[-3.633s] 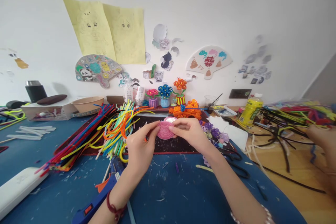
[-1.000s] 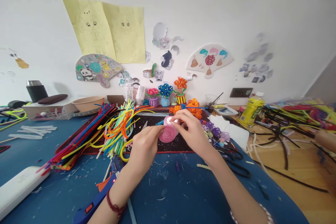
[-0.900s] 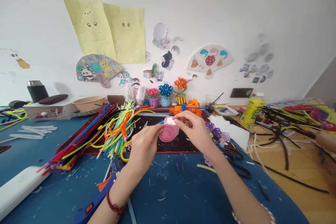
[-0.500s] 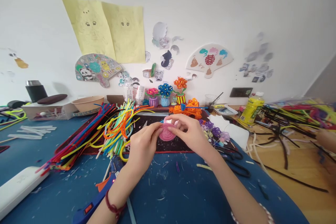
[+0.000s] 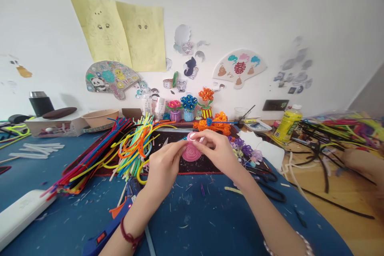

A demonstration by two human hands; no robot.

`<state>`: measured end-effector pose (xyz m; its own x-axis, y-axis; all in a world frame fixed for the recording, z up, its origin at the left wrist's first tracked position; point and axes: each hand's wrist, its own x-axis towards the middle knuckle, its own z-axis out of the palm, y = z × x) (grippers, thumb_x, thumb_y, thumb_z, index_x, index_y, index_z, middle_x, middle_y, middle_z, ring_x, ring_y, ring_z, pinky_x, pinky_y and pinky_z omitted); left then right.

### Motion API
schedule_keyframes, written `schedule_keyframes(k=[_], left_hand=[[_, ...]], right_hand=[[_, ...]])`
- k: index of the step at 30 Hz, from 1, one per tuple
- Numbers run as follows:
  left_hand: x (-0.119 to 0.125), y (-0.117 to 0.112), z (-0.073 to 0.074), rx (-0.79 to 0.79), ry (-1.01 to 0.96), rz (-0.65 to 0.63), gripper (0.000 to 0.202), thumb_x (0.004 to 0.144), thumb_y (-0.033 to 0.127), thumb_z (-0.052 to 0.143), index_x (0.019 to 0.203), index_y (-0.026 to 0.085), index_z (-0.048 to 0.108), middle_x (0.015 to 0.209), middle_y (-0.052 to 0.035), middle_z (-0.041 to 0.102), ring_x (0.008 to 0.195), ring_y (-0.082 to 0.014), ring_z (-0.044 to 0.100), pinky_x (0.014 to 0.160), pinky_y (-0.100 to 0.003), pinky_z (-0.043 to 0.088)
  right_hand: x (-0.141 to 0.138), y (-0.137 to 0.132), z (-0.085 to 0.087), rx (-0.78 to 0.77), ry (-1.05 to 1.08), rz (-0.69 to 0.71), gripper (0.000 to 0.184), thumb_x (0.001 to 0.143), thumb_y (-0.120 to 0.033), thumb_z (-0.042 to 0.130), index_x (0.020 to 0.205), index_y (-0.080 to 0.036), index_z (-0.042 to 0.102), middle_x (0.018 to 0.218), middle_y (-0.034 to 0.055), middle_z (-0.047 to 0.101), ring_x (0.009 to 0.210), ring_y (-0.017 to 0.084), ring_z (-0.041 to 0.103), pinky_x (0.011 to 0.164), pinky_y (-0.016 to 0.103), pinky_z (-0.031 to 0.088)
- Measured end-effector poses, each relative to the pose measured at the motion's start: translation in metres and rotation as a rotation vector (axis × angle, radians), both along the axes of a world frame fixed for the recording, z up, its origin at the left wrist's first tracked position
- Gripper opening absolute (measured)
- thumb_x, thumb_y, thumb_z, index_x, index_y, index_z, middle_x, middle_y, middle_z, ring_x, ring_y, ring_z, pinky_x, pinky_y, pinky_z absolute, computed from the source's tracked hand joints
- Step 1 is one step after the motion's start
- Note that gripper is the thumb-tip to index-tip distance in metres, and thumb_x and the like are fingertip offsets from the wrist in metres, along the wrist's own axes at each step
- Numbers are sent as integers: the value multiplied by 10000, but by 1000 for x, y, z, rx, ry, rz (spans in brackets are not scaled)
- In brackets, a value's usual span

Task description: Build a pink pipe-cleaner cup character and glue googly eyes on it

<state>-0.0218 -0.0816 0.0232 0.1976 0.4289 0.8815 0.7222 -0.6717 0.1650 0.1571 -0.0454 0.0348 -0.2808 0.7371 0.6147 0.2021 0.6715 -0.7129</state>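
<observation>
Both my hands hold a pink pipe-cleaner spiral disc [image 5: 191, 153] upright above the dark mat [image 5: 210, 166]. My left hand [image 5: 163, 168] pinches its left edge with closed fingers. My right hand [image 5: 214, 150] curls over its top and right side, fingertips pinched at the upper rim where a pale loose end shows. A heap of coloured pipe cleaners [image 5: 120, 148] lies just left of my left hand. Small purple pipe-cleaner flowers [image 5: 244, 153] lie to the right of my right hand.
A blue glue gun [image 5: 111, 228] lies under my left forearm on the blue table [image 5: 60, 216]. Black scissors [image 5: 270, 186], a yellow bottle [image 5: 287, 126], black pipe cleaners [image 5: 324, 156] and another person's hand [image 5: 364, 164] are at right. Small flower pots [image 5: 189, 110] line the wall.
The pink disc has been turned and tilted between my fingers, then brought back flat-on. My right fingertips shifted along its top rim. The other person's hand at right moved into view.
</observation>
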Motion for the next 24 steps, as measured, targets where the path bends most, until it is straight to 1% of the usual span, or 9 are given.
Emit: schedule_keyframes(k=[2, 4, 9, 13, 18, 21, 24], left_hand=[[0, -1, -1, -15, 6, -1, 165, 900, 101, 578, 1018, 146, 684, 902, -52, 757, 756, -129, 702, 697, -199, 513], [-1, -1, -3, -35, 27, 1, 175, 909, 105, 562, 1033, 151, 677, 877, -45, 745, 741, -132, 690, 678, -208, 507], [-2, 0, -7, -72, 91, 11, 231, 930, 103, 512, 1103, 168, 651, 887, -46, 724, 749, -141, 672, 668, -224, 490], [-2, 1, -8, -72, 126, 18, 294, 932, 78, 481, 1160, 184, 632, 891, -45, 712, 745, -139, 655, 666, -226, 480], [-1, 1, -6, -75, 152, 17, 305, 927, 63, 466, 1134, 189, 651, 857, -33, 690, 733, -136, 636, 656, -226, 475], [0, 0, -5, -89, 136, 7, 290, 926, 68, 466, 1114, 182, 656, 881, -40, 697, 751, -137, 643, 673, -227, 485], [-1, 0, -4, -117, 134, 10, 286, 930, 78, 457, 1102, 185, 660, 878, -42, 697, 742, -137, 642, 670, -229, 486]], right_hand=[[1, 0, 1, -9, 12, -32, 99, 878, -269, 639, 887, -197, 706, 843, 45, 677, 631, 140, 568, 546, 244, 460], [2, 0, 2, 15, -13, -48, 88, 871, -257, 649, 849, -190, 701, 823, 39, 665, 617, 134, 561, 537, 241, 445], [5, 1, 3, 73, -107, -39, 89, 879, -240, 655, 814, -193, 692, 859, 32, 667, 602, 118, 542, 543, 239, 433], [5, 1, 2, 116, -123, -22, 89, 897, -209, 627, 823, -193, 674, 891, 38, 666, 616, 121, 541, 548, 238, 434], [4, -1, 3, 193, -156, -24, 90, 902, -153, 597, 855, -192, 663, 925, 42, 658, 631, 123, 526, 564, 238, 432], [5, -3, 3, 230, -186, -18, 118, 918, -142, 562, 886, -195, 662, 971, 52, 651, 695, 138, 558, 587, 241, 441], [5, -5, 2, 261, -217, -7, 136, 936, -150, 530, 906, -201, 652, 1022, 62, 628, 762, 155, 583, 643, 253, 460]])
